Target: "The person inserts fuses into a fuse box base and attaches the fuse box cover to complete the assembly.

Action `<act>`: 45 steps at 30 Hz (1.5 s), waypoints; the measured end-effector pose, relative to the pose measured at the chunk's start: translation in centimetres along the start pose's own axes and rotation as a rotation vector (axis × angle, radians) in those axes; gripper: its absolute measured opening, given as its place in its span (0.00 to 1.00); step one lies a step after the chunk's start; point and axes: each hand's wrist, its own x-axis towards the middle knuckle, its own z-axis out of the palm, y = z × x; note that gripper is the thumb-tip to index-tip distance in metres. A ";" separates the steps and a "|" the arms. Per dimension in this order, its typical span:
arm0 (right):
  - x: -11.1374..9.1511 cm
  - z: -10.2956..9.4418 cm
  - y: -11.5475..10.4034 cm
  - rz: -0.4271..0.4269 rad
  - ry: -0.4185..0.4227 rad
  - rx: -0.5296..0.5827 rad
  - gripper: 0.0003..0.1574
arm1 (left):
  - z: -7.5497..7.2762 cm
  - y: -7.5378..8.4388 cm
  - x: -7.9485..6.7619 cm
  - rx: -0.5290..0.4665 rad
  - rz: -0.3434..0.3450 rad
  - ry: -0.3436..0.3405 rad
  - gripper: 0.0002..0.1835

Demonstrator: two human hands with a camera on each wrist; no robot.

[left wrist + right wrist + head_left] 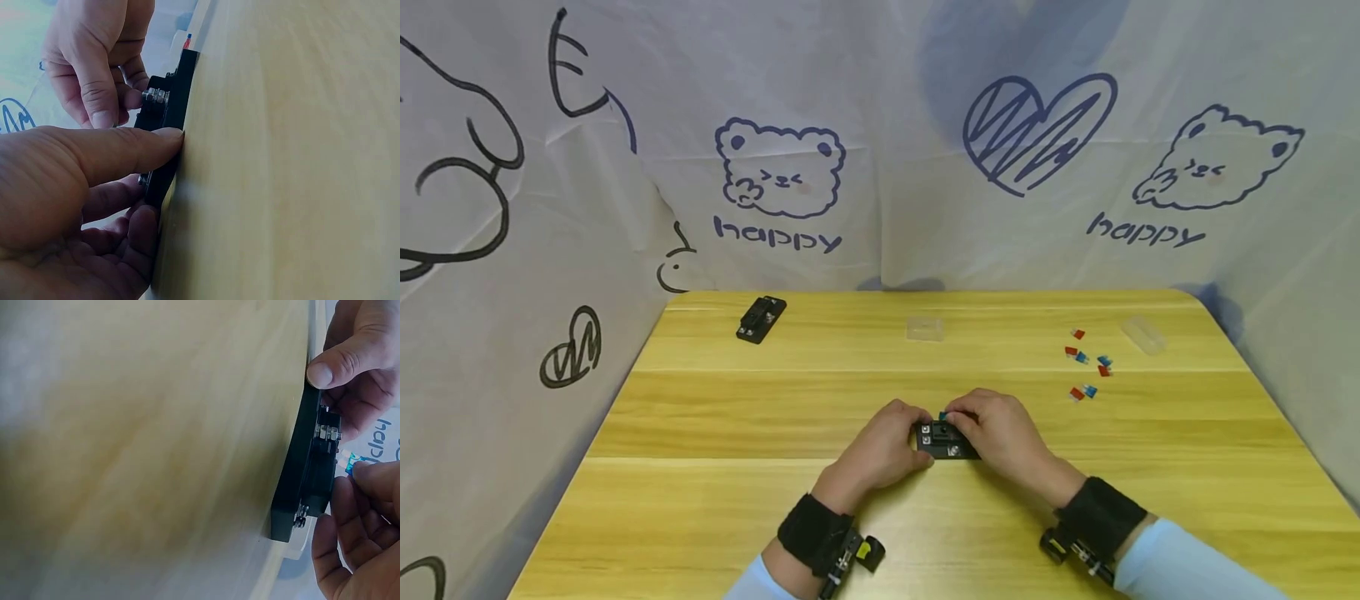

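Note:
A black fuse block (943, 452) with metal screw terminals lies on the table between the two hands. My left hand (883, 446) grips its left end, the thumb on the near edge and the fingers at the far side. Between thumb and fingertips my right hand (1003, 433) pinches a blue blade fuse (351, 464), held just above the block's raised middle. In the right wrist view the fuse's clear prong end points toward the block. Whether the prongs touch it I cannot tell. The right hand covers the block's right end in the head view.
A second black fuse block (762, 319) lies at the back left of the wooden table (700, 500). Several loose red fuses (1071, 352) and blue fuses (1090, 391) are scattered at the right. Nearby lies a clear plastic cover (1144, 335); another clear cover (924, 329) sits at the back middle.

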 end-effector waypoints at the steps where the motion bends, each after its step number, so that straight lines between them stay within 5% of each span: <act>1: 0.0 0.0 0.0 -0.004 -0.001 0.000 0.04 | 0.0 0.0 0.0 -0.001 -0.001 0.000 0.26; 19: -0.2 0.8 -0.1 -0.092 0.002 -0.124 0.03 | 0.2 -0.2 0.0 0.002 0.009 0.010 0.24; 45: -0.1 1.0 -0.1 -0.129 0.023 -0.123 0.02 | 0.0 -0.2 -0.1 -0.008 0.009 0.011 0.25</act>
